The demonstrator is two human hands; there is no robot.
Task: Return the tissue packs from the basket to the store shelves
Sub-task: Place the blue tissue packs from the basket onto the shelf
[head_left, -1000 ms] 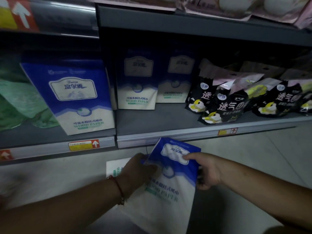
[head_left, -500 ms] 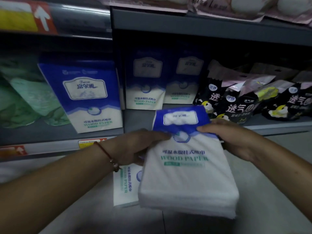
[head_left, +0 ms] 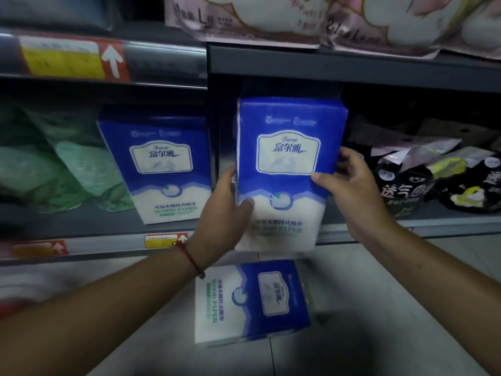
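Half a second ago the tissue pack (head_left: 287, 169) lay tilted flat, low in front of the shelf edge (head_left: 406, 226); it is now upright and lifted to the mouth of the shelf, its lower end hanging just in front of and below that edge, so I judge it is about to be slid in rather than already stocked. The left hand (head_left: 225, 213) grips the pack's left side, thumb curled onto the front, while the right hand (head_left: 349, 191) clasps its right side, fingers (head_left: 345, 161) wrapped behind. A second tissue pack (head_left: 252, 302) lies on its side on the floor below the held pack, so the job is not finished. Another matching pack (head_left: 160, 169) stands on the shelf left of the held one. The held pack's label reads "Fuerya" over Chinese characters, with "WOOD PAPER" in green near the bottom. Right of it sit black packets (head_left: 401, 185) with Chinese lettering. No basket is visible.
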